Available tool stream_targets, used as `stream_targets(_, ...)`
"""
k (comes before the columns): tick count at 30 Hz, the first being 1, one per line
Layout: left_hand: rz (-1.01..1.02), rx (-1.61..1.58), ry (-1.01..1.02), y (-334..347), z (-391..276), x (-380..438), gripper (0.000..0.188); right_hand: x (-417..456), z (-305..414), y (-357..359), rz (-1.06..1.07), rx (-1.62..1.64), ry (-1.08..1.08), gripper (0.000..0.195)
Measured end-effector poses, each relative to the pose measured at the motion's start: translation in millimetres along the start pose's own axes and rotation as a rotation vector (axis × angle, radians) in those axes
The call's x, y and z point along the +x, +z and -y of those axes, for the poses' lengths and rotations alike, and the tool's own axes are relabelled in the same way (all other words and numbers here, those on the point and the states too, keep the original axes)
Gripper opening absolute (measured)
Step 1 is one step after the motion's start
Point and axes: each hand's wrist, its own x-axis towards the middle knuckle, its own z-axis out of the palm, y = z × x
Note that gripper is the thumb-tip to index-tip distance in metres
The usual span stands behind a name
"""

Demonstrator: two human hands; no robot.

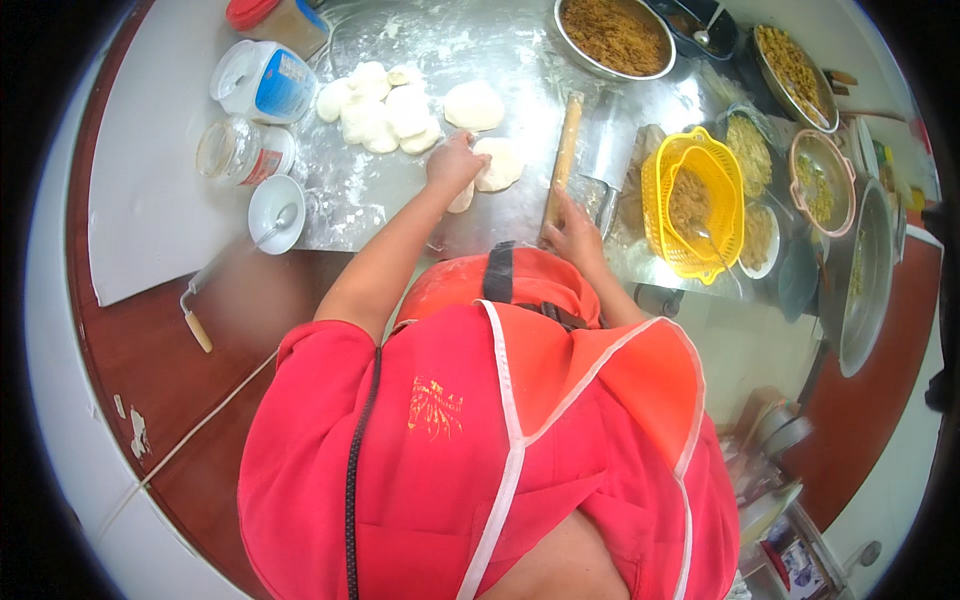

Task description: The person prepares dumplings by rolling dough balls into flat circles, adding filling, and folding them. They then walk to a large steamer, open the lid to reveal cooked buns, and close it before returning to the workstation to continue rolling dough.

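My left hand is at the edge of a flattened dough round, its thumb touching the dough. Whether the fingers pinch it cannot be made out. Partly covered by that hand is another dough piece. A wider dough round lies just beyond. To their left, several dough pieces are heaped together. My right hand grips the near end of a wooden rolling pin, which lies on the floured metal worktop. Beside the pin is a cleaver, its handle pointing towards me.
On the right stand a yellow plastic basket of brown filling with a spoon and a large metal basin. A metal bowl of brown filling is at the back. Plastic jars and a white bowl with a spoon line the left.
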Motion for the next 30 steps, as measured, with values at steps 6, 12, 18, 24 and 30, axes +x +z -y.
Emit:
stream_targets(6, 0.099, 0.186, 0.077, 15.4, -15.0, 14.8, 0.038, 2.3, 7.9, -1.0, -0.025, 0.078, 0.126, 0.071)
stream_targets(12, -0.105, -0.411, 0.016, -6.1, -14.2, 38.2, 0.036, 12.9, 11.6, 0.8, -0.1, 0.067, 0.22, 0.072)
stream_targets(18, 0.058, -0.015, 0.192, -28.7, 31.6, -15.6, 0.037, 39.5, 8.6, 12.4, -0.286, -0.071, 0.104, 0.063)
stream_targets(24, 0.182, 0.107, 0.047, -35.6, 39.2, -46.4, 0.034, 58.2, 14.9, 8.9, -0.191, 0.361, 0.246, 0.043)
stream_targets(30, -0.051, -0.618, -0.305, -41.4, 96.6, -25.8, 0.022, 33.1, 11.4, -5.2, 0.092, 0.126, -0.19, 0.023)
